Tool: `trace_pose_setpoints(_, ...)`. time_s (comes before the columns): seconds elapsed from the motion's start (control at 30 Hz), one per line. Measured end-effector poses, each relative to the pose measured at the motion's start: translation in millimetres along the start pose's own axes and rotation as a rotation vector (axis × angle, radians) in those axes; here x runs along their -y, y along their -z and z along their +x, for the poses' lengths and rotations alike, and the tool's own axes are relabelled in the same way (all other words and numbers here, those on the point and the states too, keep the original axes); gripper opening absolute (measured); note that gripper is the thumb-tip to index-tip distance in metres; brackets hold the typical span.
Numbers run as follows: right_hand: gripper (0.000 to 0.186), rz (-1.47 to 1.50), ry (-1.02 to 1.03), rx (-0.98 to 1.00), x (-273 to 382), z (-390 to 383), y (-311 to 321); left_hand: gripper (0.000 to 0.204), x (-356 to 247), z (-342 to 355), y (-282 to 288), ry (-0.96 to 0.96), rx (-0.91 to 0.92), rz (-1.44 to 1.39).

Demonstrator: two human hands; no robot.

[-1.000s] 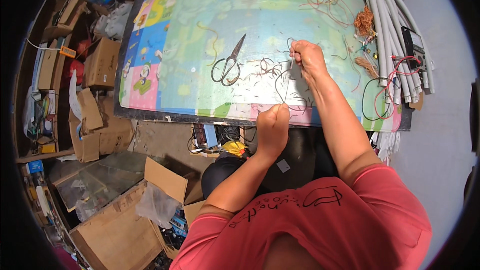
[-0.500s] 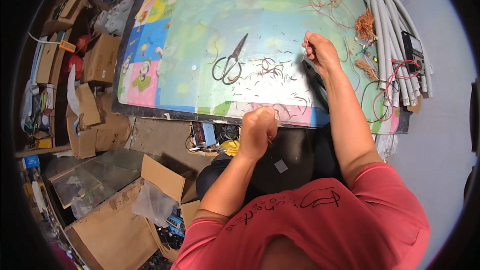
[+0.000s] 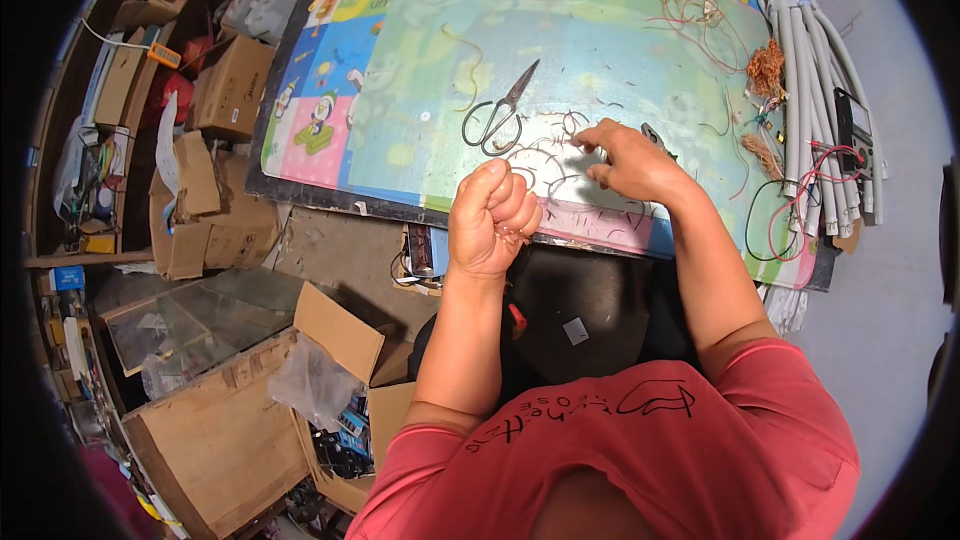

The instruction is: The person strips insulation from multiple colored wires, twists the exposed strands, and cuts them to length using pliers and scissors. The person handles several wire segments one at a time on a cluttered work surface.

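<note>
My left hand is closed in a fist at the table's near edge. Something thin and coppery shows below its curled fingers, too small to name. Over the scattered dark wire clippings is my right hand, palm down with thumb and fingers apart and nothing seen between them. A pair of dark pliers lies just beyond that hand, partly hidden by it. Black-handled scissors rest on the table to the left of the clippings, blades pointing away from me.
The table has a cartoon-patterned cover. On its right lie a bundle of white tubes, a meter with red and black leads, copper strands and tangled thin wires. Cardboard boxes and shelves stand left; an opened carton is below.
My right hand has come nearer and to the left, off the pliers, its fingers now spread; the thin strand it pinched is gone from it. My left fist has risen slightly. The view has shifted.
</note>
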State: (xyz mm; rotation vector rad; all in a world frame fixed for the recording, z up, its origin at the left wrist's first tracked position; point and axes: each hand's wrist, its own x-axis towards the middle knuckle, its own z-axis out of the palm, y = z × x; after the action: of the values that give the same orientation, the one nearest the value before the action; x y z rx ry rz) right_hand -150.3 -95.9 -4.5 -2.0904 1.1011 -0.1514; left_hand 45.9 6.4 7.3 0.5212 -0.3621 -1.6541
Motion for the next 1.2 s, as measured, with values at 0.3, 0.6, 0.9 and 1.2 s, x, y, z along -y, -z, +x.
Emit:
trace_pose_setpoints(0.3, 0.031, 0.677, 0.172, 0.118, 29.7, 3.4, -11.4, 0.041, 3.5, 4.7, -5.3, 0.017, -0.052, -0.07)
trace_pose_setpoints(0.6, 0.024, 1.112, 0.044, 0.411, 21.4, 10.9, -19.0, 0.041, 1.2, 12.8, -1.1, -0.032, -0.159, -0.198)
trace_pose_setpoints(0.9, 0.014, 0.974, 0.003, 0.105, 28.3, 11.2, -26.4, 0.045, -12.4, 16.4, 12.7, -0.201, -0.232, -0.361)
trace_pose_setpoints(1.2, 0.009, 0.31, 0.194, -0.308, 40.8, 5.1, -28.8, 0.024, 1.3, 12.8, -6.7, -0.315, -0.407, 0.64)
